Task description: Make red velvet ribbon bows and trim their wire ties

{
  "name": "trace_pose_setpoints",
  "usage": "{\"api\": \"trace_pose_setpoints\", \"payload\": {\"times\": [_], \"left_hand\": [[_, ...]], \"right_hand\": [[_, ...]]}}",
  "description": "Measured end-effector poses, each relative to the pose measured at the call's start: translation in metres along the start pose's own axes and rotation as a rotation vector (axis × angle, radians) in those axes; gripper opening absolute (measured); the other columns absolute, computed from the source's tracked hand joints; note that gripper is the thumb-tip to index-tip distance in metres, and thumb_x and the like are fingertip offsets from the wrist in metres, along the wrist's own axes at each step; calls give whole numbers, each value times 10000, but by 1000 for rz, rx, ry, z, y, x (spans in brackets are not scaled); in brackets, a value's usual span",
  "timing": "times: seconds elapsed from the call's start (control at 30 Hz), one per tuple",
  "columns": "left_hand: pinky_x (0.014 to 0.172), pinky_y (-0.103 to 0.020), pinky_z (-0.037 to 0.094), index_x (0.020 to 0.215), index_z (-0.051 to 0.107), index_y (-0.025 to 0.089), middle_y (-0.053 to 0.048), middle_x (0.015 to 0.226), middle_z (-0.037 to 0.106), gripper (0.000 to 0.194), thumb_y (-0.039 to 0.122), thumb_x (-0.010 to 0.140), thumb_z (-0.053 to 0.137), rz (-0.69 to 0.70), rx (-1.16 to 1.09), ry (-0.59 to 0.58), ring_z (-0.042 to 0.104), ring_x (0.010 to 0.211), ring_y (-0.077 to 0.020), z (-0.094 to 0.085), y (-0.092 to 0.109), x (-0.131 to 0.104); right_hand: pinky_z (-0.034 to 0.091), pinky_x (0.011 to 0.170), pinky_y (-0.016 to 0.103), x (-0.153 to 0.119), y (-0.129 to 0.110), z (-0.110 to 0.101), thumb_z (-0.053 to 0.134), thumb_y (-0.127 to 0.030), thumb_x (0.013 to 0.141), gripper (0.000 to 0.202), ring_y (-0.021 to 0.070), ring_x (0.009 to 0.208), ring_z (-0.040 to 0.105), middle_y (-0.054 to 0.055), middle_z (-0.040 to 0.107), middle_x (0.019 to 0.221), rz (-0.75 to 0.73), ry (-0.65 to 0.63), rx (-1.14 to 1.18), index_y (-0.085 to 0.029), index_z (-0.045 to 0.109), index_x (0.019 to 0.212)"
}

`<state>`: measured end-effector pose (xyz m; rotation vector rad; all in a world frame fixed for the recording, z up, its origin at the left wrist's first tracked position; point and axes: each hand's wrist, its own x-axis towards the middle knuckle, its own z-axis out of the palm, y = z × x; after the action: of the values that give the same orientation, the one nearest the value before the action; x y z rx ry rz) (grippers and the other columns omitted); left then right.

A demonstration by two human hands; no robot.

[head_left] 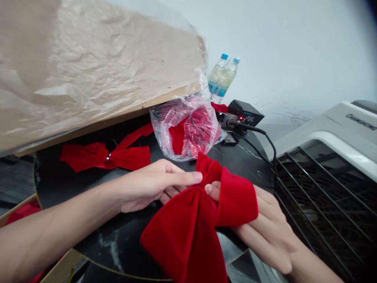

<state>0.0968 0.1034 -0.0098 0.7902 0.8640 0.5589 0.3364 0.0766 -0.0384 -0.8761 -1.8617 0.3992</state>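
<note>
Between my hands is a red velvet bow (188,228), gathered at its middle, with wide tails hanging toward me. My left hand (165,181) pinches the gathered part, thumb on top and fingers underneath. From the other side, my right hand (265,224) holds the bow's right loop; its thumb tip presses near the centre and part of the hand is covered by the fabric. On the table behind my left wrist lies another red bow (129,157) with a small shiny piece at its middle. A clear plastic bag (191,129) of red fabric stands just beyond my hands.
A large plastic-wrapped cardboard box (123,51) overhangs the black marbled round table (112,251). Two bottles (220,76) and a black control box (246,114) with a cable stand behind. A heater-like appliance (326,188) fills the right. Below left, a carton (63,267) holds red fabric.
</note>
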Motion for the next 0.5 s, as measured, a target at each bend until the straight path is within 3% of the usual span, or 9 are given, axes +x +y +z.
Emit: {"api": "trace_pose_setpoints", "payload": {"times": [0.1, 0.2, 0.33, 0.5], "left_hand": [[514, -155, 464, 750, 812, 170, -27, 698, 759, 171, 281, 695, 930, 12, 7, 23, 639, 588, -102, 1, -3, 3], [534, -151, 456, 773, 790, 168, -33, 759, 775, 172, 245, 702, 927, 48, -27, 98, 656, 630, -100, 2, -6, 7], [684, -187, 519, 816, 729, 161, -14, 785, 737, 293, 159, 624, 950, 173, -128, 175, 675, 731, -117, 4, -9, 11], [726, -244, 549, 826, 679, 162, 22, 733, 659, 334, 156, 616, 938, 280, -163, 220, 682, 748, -149, 4, -9, 12]], "right_hand": [[635, 876, 412, -6, 7, -1, 573, -507, 1017, 346, 217, 888, 781, 13, 804, 847, -89, -97, -42, -334, 762, 786], [636, 895, 399, 4, 22, -7, 558, -414, 1038, 287, 211, 914, 790, 5, 815, 904, -264, -222, -93, -328, 787, 889], [649, 820, 350, 26, 31, -15, 708, -282, 918, 111, 221, 926, 786, 4, 819, 972, -568, -346, -169, -336, 796, 960], [634, 907, 369, 30, 13, -12, 895, -246, 726, 332, 255, 1045, 752, 48, 784, 1131, -532, -299, -217, -305, 779, 1032]]}}
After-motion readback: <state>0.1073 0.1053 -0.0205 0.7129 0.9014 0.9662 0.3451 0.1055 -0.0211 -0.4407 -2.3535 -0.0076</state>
